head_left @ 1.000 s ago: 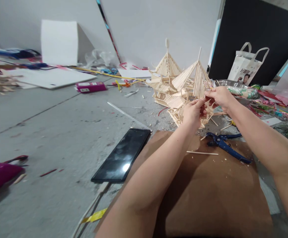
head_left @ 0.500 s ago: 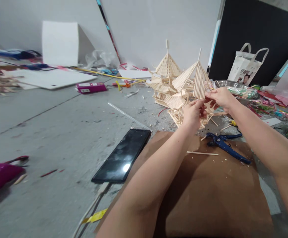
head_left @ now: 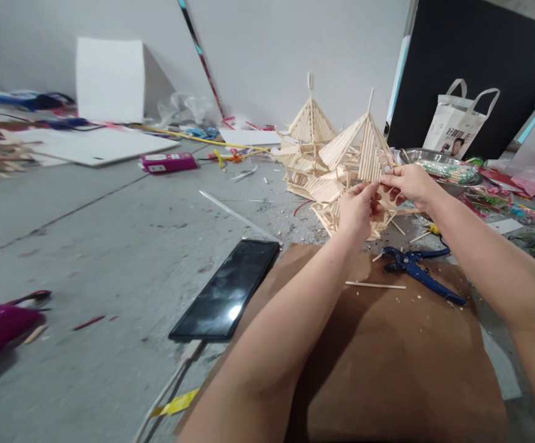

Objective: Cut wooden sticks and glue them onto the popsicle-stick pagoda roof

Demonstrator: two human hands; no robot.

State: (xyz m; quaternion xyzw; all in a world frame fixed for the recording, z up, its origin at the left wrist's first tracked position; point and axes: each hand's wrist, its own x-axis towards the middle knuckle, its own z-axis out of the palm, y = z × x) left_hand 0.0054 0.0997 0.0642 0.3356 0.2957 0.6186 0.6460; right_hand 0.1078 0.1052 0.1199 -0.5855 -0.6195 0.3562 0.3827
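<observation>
A model pavilion of thin wooden sticks (head_left: 332, 187) stands on the floor ahead, with two pointed roofs. At the lower edge of its nearer roof (head_left: 369, 151), my left hand (head_left: 357, 208) is closed in a pinch, fingertips close to the sticks. My right hand (head_left: 410, 183) pinches just to the right of it, the two hands' fingertips nearly meeting. Whatever small piece lies between the fingers is too small to make out. Below the hands, a loose wooden stick (head_left: 376, 285) and a blue-handled cutter (head_left: 427, 282) lie on a brown board (head_left: 401, 369).
A phone (head_left: 225, 289) with a cable lies left of the board. Purple boxes (head_left: 168, 162) sit on the grey floor. Behind my right hand is a metal bowl (head_left: 468, 184) with wrapped sticks. A white bag (head_left: 454, 126) leans on a black panel (head_left: 493, 55); scraps litter the right.
Both hands stay at the roof's lower edge, with only a slight shift of the fingers. The view has moved a little; the model, cutter and phone lie as before.
</observation>
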